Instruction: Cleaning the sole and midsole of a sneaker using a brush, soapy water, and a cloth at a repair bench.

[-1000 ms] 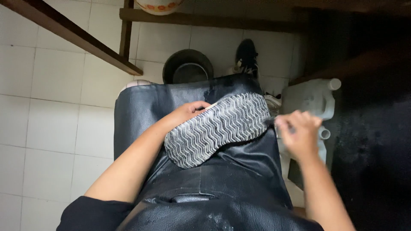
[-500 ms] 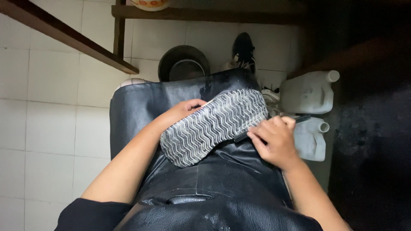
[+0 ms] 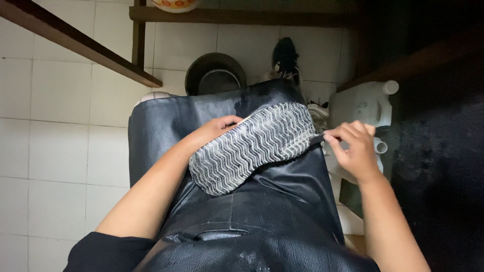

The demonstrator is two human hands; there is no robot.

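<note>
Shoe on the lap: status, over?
Left hand grips shoe, sole up, on black apron. Right hand pinches a thin dark tool at the sole's edge. Nothing in the way.

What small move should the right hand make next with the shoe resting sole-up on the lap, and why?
Probably bring the right hand back in to the sole's edge. The left hand steadies the shoe sole-up on the black apron, while the right hand's fingertips pinch something thin and dark just off the shoe's toe end.
</note>
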